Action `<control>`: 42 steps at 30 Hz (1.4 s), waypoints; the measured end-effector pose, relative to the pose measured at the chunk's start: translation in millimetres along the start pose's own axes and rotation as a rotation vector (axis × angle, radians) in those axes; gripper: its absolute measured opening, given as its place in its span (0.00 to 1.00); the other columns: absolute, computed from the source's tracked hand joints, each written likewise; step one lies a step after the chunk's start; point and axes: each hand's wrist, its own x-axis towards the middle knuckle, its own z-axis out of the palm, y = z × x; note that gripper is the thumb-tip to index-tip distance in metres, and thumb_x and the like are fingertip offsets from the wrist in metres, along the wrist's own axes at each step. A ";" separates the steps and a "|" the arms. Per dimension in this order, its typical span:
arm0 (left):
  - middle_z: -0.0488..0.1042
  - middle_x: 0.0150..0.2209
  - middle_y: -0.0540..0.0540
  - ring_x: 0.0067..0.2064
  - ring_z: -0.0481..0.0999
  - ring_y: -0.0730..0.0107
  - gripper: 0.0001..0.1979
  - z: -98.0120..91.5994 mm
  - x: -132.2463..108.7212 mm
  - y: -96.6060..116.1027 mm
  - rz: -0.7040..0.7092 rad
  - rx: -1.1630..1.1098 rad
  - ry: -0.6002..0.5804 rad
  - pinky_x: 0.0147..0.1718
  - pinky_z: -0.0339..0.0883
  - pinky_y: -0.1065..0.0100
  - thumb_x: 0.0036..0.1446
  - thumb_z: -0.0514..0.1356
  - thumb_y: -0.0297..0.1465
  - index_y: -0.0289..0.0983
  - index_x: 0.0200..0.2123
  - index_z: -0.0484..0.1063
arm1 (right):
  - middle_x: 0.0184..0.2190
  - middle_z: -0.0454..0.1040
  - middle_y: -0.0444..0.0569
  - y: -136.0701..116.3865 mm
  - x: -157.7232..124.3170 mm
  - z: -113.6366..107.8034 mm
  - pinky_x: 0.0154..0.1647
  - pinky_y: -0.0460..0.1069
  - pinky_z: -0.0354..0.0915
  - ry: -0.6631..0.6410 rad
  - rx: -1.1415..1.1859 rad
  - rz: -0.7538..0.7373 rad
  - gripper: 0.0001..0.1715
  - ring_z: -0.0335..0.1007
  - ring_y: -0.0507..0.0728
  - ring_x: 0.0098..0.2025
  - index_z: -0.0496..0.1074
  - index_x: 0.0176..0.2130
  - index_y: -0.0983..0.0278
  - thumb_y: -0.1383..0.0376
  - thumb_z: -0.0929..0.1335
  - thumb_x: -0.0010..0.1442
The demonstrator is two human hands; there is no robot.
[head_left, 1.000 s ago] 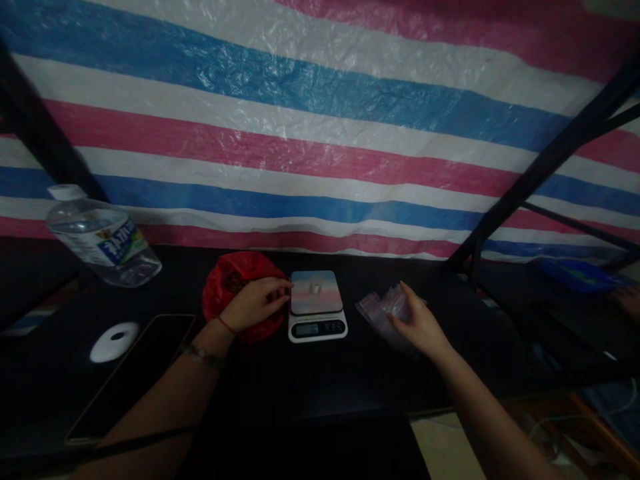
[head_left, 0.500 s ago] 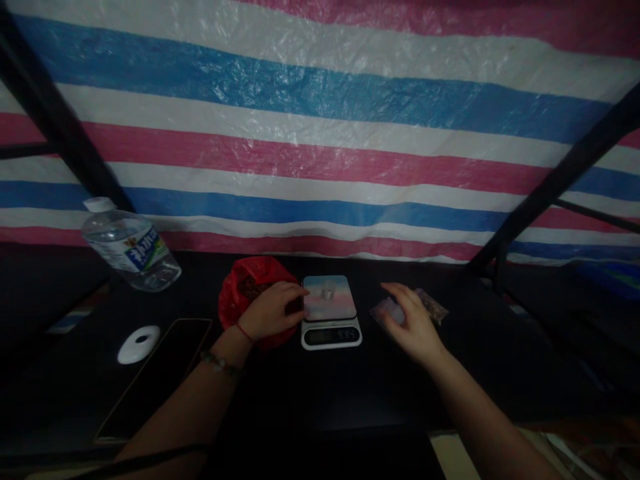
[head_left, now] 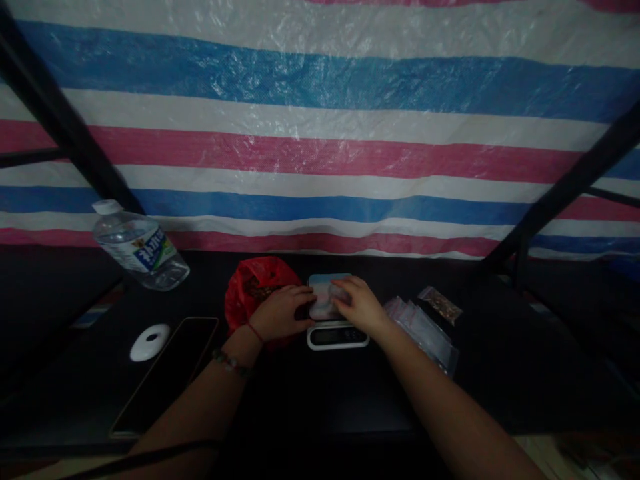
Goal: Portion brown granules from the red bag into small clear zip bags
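A small kitchen scale (head_left: 338, 337) with a blue-and-pink platform stands in front of me. On that platform is a small clear cup (head_left: 339, 292), partly covered by my right hand (head_left: 364, 303), whose thumb and fingers close around it. At the platform's left edge rests my left hand (head_left: 284, 310), thumb and fingers apart with nothing visible between them. Just behind its wrist, an open red plastic bag (head_left: 240, 287) holds brown, grainy contents. Whatever the scale's display reads is too dark to make out.
Several clear zip bags (head_left: 425, 330) lie right of the scale, beside a small filled bag (head_left: 443, 305). Leftward are a phone (head_left: 167, 373), a white oval device (head_left: 150, 343) and a plastic bottle (head_left: 143, 247). Black frame bars slant at both sides before a striped sheet (head_left: 320, 157).
My right hand has moved left from the clear bags to the cup on the scale, uncovering the bags. My left hand stays beside the scale. The view has shifted slightly.
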 end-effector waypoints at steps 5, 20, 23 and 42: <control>0.76 0.41 0.43 0.43 0.74 0.62 0.15 -16.4 -3.5 1.8 -0.053 0.047 0.044 0.44 0.66 0.63 0.57 0.57 0.41 0.37 0.40 0.75 | 0.45 0.70 0.52 7.8 -11.3 -31.4 0.52 0.58 0.66 0.404 0.012 0.112 0.23 0.67 0.60 0.49 0.68 0.50 0.60 0.66 0.68 0.54; 0.73 0.46 0.40 0.47 0.71 0.52 0.17 -29.0 -13.2 -21.7 -0.396 0.335 0.024 0.48 0.62 0.54 0.53 0.57 0.40 0.40 0.44 0.74 | 0.46 0.66 0.53 18.5 -15.6 -28.5 0.41 0.53 0.74 0.513 0.119 0.142 0.29 0.68 0.59 0.48 0.65 0.54 0.60 0.69 0.67 0.53; 0.70 0.50 0.37 0.50 0.68 0.45 0.27 -24.7 -12.6 -22.6 -0.519 0.353 -0.042 0.47 0.62 0.51 0.49 0.58 0.49 0.40 0.50 0.70 | 0.46 0.67 0.53 19.0 -14.6 -29.3 0.44 0.54 0.73 0.523 0.108 0.143 0.24 0.68 0.59 0.49 0.68 0.51 0.60 0.68 0.67 0.53; 0.71 0.48 0.37 0.50 0.69 0.50 0.30 -15.3 -1.4 -16.6 -0.566 0.398 -0.026 0.50 0.60 0.57 0.54 0.53 0.52 0.38 0.52 0.70 | 0.46 0.75 0.52 18.1 -14.3 -25.8 0.50 0.56 0.68 0.416 0.166 0.123 0.22 0.70 0.60 0.49 0.71 0.49 0.61 0.64 0.70 0.54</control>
